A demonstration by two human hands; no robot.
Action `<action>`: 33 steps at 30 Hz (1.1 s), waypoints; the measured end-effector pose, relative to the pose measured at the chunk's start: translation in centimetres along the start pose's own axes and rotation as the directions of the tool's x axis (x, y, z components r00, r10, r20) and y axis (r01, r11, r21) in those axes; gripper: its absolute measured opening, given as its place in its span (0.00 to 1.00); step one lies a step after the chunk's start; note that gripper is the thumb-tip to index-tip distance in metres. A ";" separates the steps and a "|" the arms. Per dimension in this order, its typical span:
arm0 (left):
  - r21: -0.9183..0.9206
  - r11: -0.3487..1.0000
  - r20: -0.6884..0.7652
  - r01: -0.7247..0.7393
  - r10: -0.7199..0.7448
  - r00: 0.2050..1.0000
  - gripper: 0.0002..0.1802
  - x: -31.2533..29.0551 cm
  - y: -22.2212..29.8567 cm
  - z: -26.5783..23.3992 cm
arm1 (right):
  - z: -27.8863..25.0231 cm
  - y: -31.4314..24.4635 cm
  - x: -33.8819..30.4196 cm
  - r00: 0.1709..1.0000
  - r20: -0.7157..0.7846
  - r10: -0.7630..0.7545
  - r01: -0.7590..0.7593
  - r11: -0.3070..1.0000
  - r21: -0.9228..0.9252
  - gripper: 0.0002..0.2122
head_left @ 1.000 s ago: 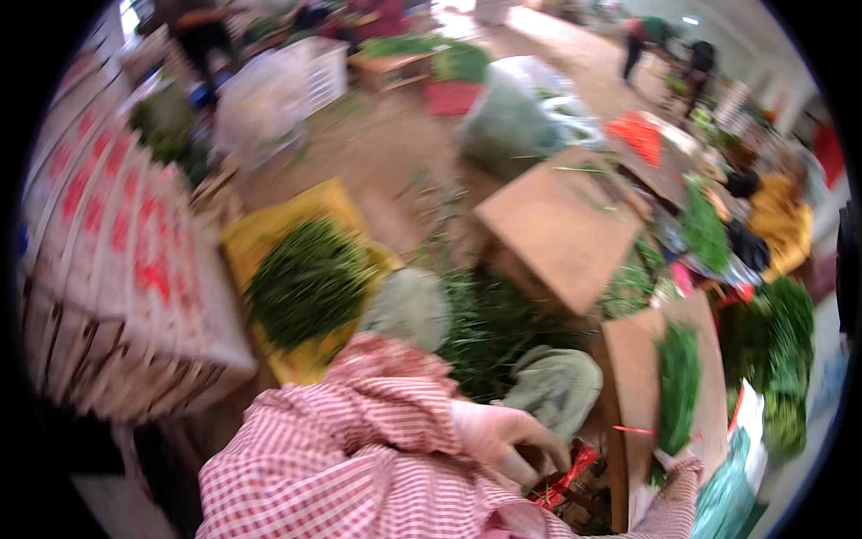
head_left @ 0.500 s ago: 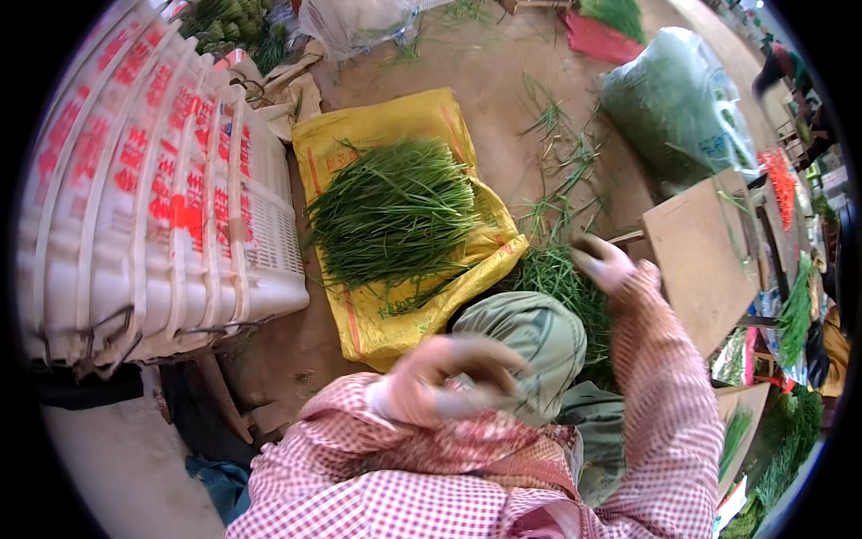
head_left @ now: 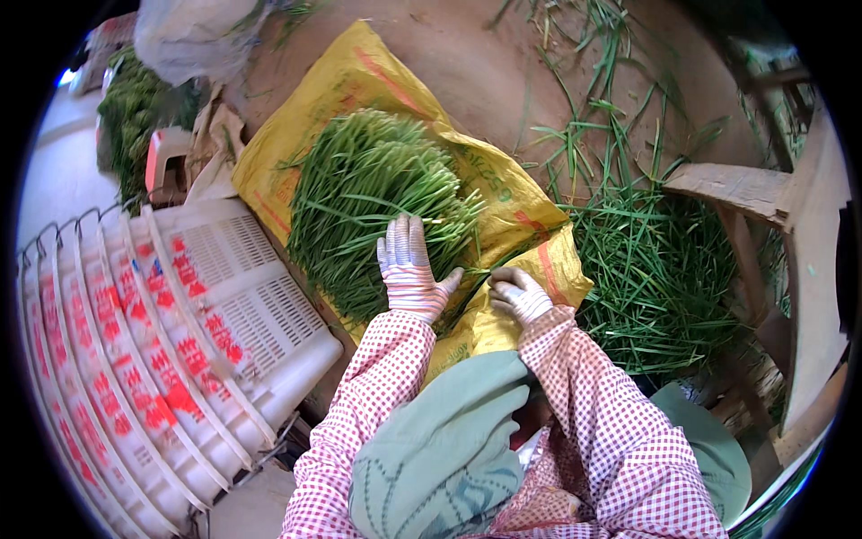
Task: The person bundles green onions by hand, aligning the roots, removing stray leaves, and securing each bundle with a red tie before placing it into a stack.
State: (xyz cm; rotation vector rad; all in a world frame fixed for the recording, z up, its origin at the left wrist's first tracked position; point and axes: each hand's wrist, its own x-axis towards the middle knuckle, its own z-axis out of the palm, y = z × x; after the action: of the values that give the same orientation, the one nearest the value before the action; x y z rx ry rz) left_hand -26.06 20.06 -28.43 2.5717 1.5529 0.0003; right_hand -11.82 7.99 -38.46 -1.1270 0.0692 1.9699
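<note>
A thick bundle of green chives (head_left: 359, 180) lies on a yellow woven sack (head_left: 359, 67) spread over the ground. My left hand (head_left: 411, 274), in a striped work glove, rests flat on the near side of the bundle, fingers stretched out and thumb apart. Close by on the right, my right hand (head_left: 521, 295) is gloved too, its fingers curled in over a fold of the sack beside the cut ends. A thin green stalk runs toward those fingertips. Whatever they pinch is too small to make out.
A white plastic crate (head_left: 171, 350) with red markings stands at the left. Loose chive leaves (head_left: 655, 269) are heaped at the right, against a wooden stool-like frame (head_left: 736, 190). A clear plastic bag (head_left: 193, 36) lies at the far left.
My left hand has come forward from my lap onto the chives. My right hand has moved from above the loose heap to the sack's near edge. The view has shifted closer.
</note>
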 end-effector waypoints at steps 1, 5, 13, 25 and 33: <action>0.011 1.000 0.003 -0.013 0.013 1.000 0.60 0.5 0.2 1.0 | 0.7 -0.3 0.6 0.990 -0.028 -0.140 0.135 0.982 -0.131 0.26; 0.030 0.999 -0.006 -0.030 0.030 1.000 0.55 0.2 0.0 2.7 | 3.6 -1.1 4.1 0.959 -0.127 -0.253 0.257 0.966 0.014 0.49; -0.221 0.975 -0.049 -0.003 -0.008 0.999 0.41 -0.8 0.5 3.5 | 7.3 -2.1 7.3 0.918 -0.201 -0.341 0.383 0.894 0.232 0.55; -0.211 0.976 0.051 0.050 -0.040 0.998 0.50 7.9 -1.0 1.8 | 8.2 -4.2 10.8 0.979 -0.117 0.166 0.056 0.332 0.941 0.22; -0.668 0.614 0.257 0.421 -0.340 0.905 0.24 9.4 -3.7 2.9 | 8.5 -4.3 10.7 0.936 -0.225 -0.271 0.326 0.910 0.258 0.44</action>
State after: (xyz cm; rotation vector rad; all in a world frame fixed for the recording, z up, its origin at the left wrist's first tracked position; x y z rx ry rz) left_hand -24.69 29.72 -32.44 1.5816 1.6064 0.3495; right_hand -17.24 21.15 -39.76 -1.0516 0.2612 1.5214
